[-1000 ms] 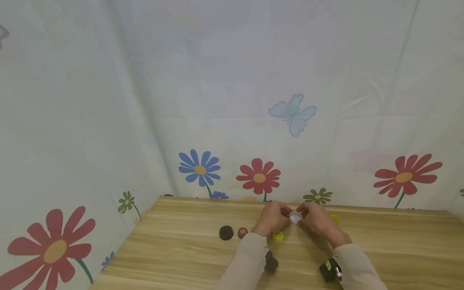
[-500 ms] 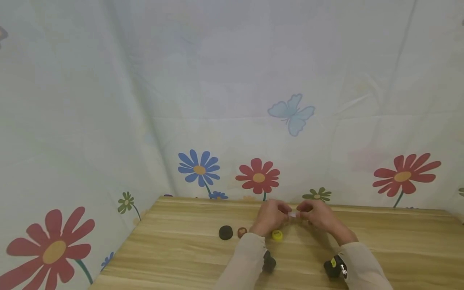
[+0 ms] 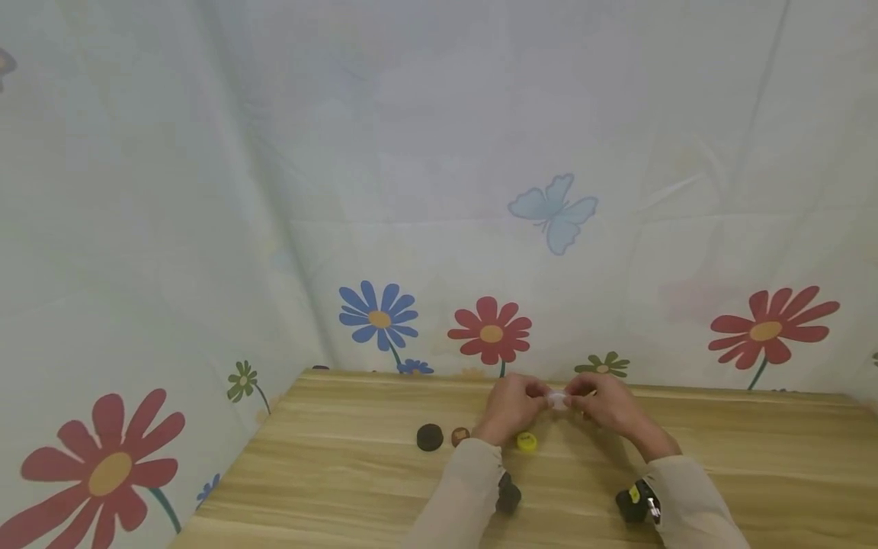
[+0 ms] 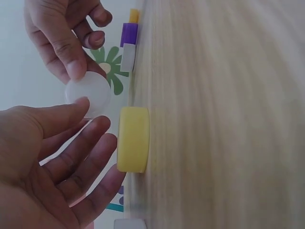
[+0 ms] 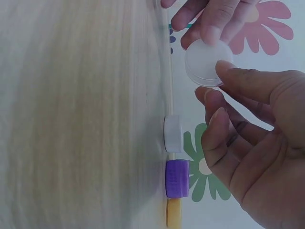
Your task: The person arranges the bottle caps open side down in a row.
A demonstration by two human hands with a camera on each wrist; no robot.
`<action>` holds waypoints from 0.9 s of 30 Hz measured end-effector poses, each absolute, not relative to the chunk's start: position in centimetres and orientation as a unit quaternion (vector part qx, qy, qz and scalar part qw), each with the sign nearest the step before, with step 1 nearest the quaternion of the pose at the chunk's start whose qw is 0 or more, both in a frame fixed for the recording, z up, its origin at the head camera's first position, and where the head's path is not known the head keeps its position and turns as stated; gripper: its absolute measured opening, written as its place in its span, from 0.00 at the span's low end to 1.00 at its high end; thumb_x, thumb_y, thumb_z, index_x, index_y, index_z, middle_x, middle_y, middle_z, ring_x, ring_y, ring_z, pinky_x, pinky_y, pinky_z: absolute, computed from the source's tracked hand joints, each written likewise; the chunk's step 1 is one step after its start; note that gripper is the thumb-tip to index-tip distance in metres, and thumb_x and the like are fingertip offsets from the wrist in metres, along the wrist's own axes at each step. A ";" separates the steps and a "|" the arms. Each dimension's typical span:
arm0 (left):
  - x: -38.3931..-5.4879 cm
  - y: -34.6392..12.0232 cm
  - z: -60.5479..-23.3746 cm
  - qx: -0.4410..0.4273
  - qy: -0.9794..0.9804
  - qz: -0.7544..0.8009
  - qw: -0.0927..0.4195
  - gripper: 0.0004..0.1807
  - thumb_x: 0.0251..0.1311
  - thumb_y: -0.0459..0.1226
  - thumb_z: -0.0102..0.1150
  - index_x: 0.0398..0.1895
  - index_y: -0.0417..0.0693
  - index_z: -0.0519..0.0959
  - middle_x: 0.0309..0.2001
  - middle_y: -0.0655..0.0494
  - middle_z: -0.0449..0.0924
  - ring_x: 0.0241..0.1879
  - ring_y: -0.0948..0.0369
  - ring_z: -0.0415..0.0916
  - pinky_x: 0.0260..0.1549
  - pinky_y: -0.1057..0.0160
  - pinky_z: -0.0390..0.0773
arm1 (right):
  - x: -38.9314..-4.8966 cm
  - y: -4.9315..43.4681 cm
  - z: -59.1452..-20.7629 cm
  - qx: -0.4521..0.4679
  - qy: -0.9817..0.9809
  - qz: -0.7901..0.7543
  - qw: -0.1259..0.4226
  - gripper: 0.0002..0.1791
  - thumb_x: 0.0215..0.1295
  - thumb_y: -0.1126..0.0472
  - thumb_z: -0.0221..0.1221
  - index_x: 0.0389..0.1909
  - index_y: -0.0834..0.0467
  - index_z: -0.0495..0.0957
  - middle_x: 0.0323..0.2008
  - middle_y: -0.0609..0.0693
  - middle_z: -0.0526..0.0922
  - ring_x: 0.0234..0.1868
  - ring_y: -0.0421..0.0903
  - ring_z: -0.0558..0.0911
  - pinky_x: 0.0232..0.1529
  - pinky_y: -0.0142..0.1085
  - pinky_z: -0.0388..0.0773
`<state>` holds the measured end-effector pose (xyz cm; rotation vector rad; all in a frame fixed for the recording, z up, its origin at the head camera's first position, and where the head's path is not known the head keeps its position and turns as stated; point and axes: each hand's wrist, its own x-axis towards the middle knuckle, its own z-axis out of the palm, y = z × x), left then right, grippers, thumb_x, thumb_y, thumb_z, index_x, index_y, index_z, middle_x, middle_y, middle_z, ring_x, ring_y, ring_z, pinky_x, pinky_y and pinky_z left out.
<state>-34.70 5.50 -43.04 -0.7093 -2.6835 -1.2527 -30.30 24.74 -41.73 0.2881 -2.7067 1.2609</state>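
My left hand (image 3: 513,408) and right hand (image 3: 607,400) pinch a round, translucent white lid (image 3: 558,401) between them, above the far part of the table. In the left wrist view, the left thumb lies on the near edge of the lid (image 4: 95,93), and the right thumb presses its opposite side. From the right wrist, the lid (image 5: 202,62) shows a thin clear rim. A yellow cap (image 3: 527,441) sits on the table below the left hand. Left of it are a brown cap (image 3: 460,436) and a black cap (image 3: 429,437).
Past the right hand, a white cap (image 5: 174,134), a purple ribbed cap (image 5: 177,179) and an orange-yellow cap (image 5: 174,213) stand in a row. The wooden table (image 3: 343,473) ends at a flower-printed curtain (image 3: 411,152). Black devices are strapped at both wrists.
The lid has been turned in the fingers: its white face showed, then it stood nearly edge-on, and now a face shows partly again. Both hands have risen slightly. The other caps remain in place.
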 end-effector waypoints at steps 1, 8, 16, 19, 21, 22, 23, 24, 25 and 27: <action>-34.7 5.5 -43.0 -0.233 -0.881 -0.409 0.049 0.04 0.65 0.39 0.75 0.37 0.49 0.92 0.33 0.65 0.88 0.33 0.68 0.75 0.40 0.67 0.77 | -30.3 24.7 -41.7 0.098 -0.899 0.420 0.073 0.04 0.71 0.68 0.66 0.42 0.65 0.84 0.36 0.52 0.84 0.28 0.47 0.79 0.24 0.38 0.79; -34.7 5.2 -42.9 -0.260 -0.876 -0.402 0.056 0.08 0.62 0.34 0.76 0.44 0.45 0.91 0.34 0.60 0.89 0.34 0.69 0.80 0.39 0.68 0.78 | -30.3 24.6 -41.8 0.093 -0.895 0.430 0.074 0.07 0.73 0.67 0.65 0.45 0.68 0.84 0.31 0.52 0.81 0.25 0.46 0.77 0.22 0.37 0.77; -34.6 4.9 -42.8 -0.289 -0.858 -0.424 0.024 0.21 0.59 0.28 0.76 0.56 0.44 0.88 0.35 0.55 0.90 0.30 0.69 0.81 0.34 0.70 0.78 | -30.4 24.5 -41.8 0.074 -0.894 0.438 0.066 0.09 0.74 0.66 0.64 0.48 0.70 0.83 0.30 0.55 0.82 0.25 0.47 0.76 0.23 0.37 0.76; -34.6 4.9 -42.7 -0.285 -0.857 -0.429 0.014 0.20 0.59 0.28 0.77 0.55 0.46 0.88 0.34 0.57 0.89 0.30 0.70 0.80 0.34 0.70 0.78 | -30.4 24.6 -41.8 0.084 -0.893 0.438 0.068 0.09 0.74 0.66 0.64 0.48 0.70 0.83 0.30 0.55 0.82 0.25 0.47 0.77 0.23 0.38 0.77; -34.6 4.9 -42.7 -0.285 -0.858 -0.426 0.016 0.19 0.59 0.29 0.77 0.54 0.46 0.89 0.34 0.58 0.89 0.30 0.70 0.80 0.34 0.70 0.78 | -30.4 24.7 -41.7 0.093 -0.893 0.436 0.064 0.10 0.74 0.66 0.64 0.48 0.69 0.83 0.30 0.55 0.83 0.25 0.47 0.77 0.23 0.39 0.78; -34.5 4.8 -42.7 -0.284 -0.859 -0.425 0.017 0.19 0.58 0.29 0.78 0.53 0.47 0.89 0.33 0.58 0.89 0.31 0.70 0.80 0.35 0.70 0.78 | -30.3 24.8 -41.6 0.096 -0.893 0.436 0.061 0.10 0.74 0.65 0.65 0.49 0.69 0.84 0.30 0.55 0.83 0.25 0.47 0.77 0.23 0.40 0.78; -34.6 4.8 -42.6 -0.282 -0.861 -0.423 0.017 0.19 0.58 0.30 0.78 0.53 0.47 0.89 0.33 0.58 0.89 0.31 0.70 0.80 0.35 0.70 0.78 | -30.3 24.8 -41.6 0.101 -0.892 0.436 0.057 0.11 0.73 0.65 0.66 0.49 0.69 0.84 0.30 0.55 0.84 0.26 0.47 0.78 0.23 0.41 0.79; -34.6 4.8 -42.6 -0.281 -0.862 -0.422 0.017 0.19 0.58 0.30 0.79 0.53 0.47 0.89 0.33 0.59 0.89 0.31 0.70 0.80 0.36 0.70 0.78 | -30.3 24.9 -41.5 0.106 -0.892 0.436 0.053 0.12 0.72 0.64 0.67 0.50 0.68 0.84 0.31 0.55 0.85 0.26 0.47 0.78 0.24 0.43 0.80; -34.6 4.8 -42.6 -0.280 -0.863 -0.420 0.017 0.19 0.57 0.31 0.79 0.52 0.47 0.90 0.33 0.59 0.89 0.31 0.70 0.80 0.36 0.69 0.78 | -30.3 25.0 -41.5 0.112 -0.891 0.436 0.048 0.13 0.71 0.64 0.68 0.50 0.68 0.84 0.32 0.55 0.85 0.27 0.47 0.79 0.24 0.44 0.81; -34.6 4.7 -42.6 -0.277 -0.865 -0.417 0.016 0.18 0.57 0.32 0.80 0.52 0.48 0.90 0.32 0.60 0.89 0.31 0.70 0.80 0.36 0.69 0.77 | -30.2 25.2 -41.4 0.125 -0.891 0.436 0.040 0.15 0.68 0.65 0.70 0.51 0.68 0.84 0.34 0.55 0.87 0.28 0.47 0.81 0.25 0.46 0.82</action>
